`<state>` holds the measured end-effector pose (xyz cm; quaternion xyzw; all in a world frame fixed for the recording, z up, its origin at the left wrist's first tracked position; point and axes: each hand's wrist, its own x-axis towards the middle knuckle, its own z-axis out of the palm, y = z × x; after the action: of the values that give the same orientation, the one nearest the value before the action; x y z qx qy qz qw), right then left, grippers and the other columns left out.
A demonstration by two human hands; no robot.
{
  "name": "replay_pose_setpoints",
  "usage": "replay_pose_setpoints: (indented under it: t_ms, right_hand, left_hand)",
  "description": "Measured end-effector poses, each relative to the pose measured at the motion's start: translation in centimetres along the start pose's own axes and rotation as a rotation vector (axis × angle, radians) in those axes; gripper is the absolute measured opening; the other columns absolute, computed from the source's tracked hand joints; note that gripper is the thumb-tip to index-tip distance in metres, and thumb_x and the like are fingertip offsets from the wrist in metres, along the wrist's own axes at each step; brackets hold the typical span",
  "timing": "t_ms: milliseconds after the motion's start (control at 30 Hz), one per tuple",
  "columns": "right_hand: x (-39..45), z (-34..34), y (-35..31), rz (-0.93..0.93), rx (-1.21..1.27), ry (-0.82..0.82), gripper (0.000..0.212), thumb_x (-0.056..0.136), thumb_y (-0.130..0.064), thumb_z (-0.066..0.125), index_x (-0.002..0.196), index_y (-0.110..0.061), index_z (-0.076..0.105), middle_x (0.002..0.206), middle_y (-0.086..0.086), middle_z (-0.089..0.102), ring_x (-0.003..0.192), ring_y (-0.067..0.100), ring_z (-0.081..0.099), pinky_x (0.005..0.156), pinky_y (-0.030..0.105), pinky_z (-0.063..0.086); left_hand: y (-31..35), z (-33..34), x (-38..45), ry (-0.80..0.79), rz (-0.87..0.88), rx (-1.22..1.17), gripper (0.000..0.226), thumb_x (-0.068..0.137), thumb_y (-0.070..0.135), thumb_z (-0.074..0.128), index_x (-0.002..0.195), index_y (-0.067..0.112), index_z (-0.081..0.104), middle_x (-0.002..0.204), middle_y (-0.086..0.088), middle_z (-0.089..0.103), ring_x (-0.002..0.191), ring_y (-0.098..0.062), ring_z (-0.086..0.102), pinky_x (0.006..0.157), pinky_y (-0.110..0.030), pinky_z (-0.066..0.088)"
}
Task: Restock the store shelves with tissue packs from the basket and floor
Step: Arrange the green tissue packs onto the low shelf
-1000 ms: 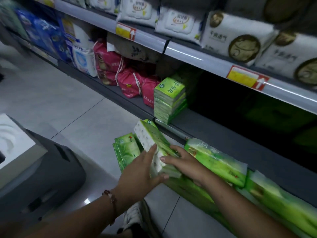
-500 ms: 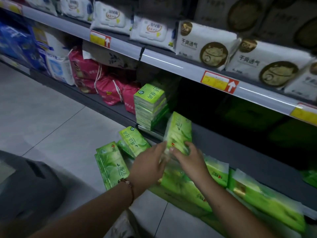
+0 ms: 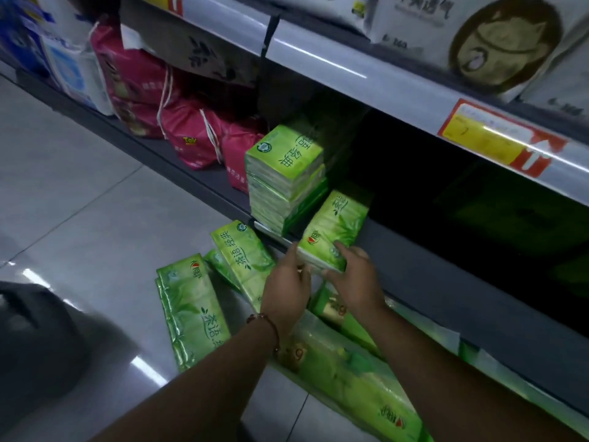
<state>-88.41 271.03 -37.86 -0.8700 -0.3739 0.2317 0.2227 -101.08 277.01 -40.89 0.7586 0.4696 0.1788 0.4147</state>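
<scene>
Two hands (image 3: pixel 322 282) — green pack (image 3: pixel 333 232) at dark bottom shelf (image 3: pixel 446 282)

At frame centre, the left hand (image 3: pixel 288 287) and right hand (image 3: pixel 357 279) hold a green tissue pack (image 3: pixel 334 229) at the bottom shelf (image 3: pixel 446 275) edge.

Pink bags (image 3: pixel 191 135) with white drawstrings lie slumped against one another on the bottom shelf's left part. Left of them stand blue and white packs (image 3: pixel 68 65). On the shelf above, a white pack (image 3: pixel 471 36) shows a round brown cat emblem. A yellow and red price tag (image 3: pixel 500 138) with a white arrow sits below it. Grey floor tiles (image 3: pixel 79 202) gleam.
</scene>
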Motion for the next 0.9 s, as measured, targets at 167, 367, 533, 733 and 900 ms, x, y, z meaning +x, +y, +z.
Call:
replay_pose_setpoints:
  t_ms: [167,367,533,733,900]
  right_hand:
    - [3.1,1.3,-0.2,-0.008,-0.044,-0.037,0.066,0.096,-0.029,0.064,0.155,-0.023,0.033,0.159,0.012,0.023,0.139,0.032,0.039,0.108,0.035,0.038]
    - [5.6,1.8,0.1,-0.033,-0.107,-0.034,0.060,0.097,-0.027,0.060,0.153,-0.023,0.037,0.158,0.014,0.023,0.135,0.036,0.042,0.106,0.035,0.040]
    - [6.1,1.2,0.2,-0.039,-0.213,-0.102,0.066,0.097,-0.030,0.061,0.155,-0.025,0.030,0.158,0.018,0.023,0.134,0.039,0.043,0.107,0.039,0.043]
    - [0.7,1.3,-2.9,-0.299,-0.583,-0.133,0.081,0.098,-0.050,0.046,0.159,-0.016,0.006,0.165,0.014,0.005,0.152,0.032,0.006,0.122,0.044,0.007]
    - [-5.9,5.8,-7.9,-0.564,-0.628,-0.377,0.084,0.097,-0.054,0.045,0.159,-0.016,0.002,0.166,0.012,-0.002,0.153,0.029,0.002,0.122,0.041,0.001]
  left_hand:
    - [-1.8,0.7,1.3,-0.138,0.106,0.134,0.077,0.098,0.026,0.051,0.159,0.020,0.004,0.120,-0.011,0.063,0.091,-0.026,0.060,0.067,-0.035,0.046]
    - [-3.0,0.8,4.0,-0.318,0.247,0.396,0.077,0.097,0.021,0.046,0.159,0.017,-0.001,0.166,-0.002,0.010,0.150,-0.031,0.019,0.114,-0.044,0.033]
    - [-2.5,-1.0,4.0,-0.391,0.271,0.638,0.075,0.100,0.032,0.040,0.158,0.019,-0.006,0.167,-0.003,-0.003,0.152,-0.031,0.006,0.118,-0.046,0.023]
    - [-3.7,-10.0,-0.6,-0.425,0.301,0.909,0.078,0.101,0.042,0.041,0.157,0.023,-0.009,0.165,-0.007,-0.014,0.153,-0.030,-0.001,0.122,-0.045,0.011]
    - [-7.7,-19.9,-5.1,-0.336,0.113,1.008,0.084,0.099,0.051,0.042,0.157,0.021,-0.010,0.165,-0.011,-0.011,0.152,-0.033,0.004,0.121,-0.045,0.013]
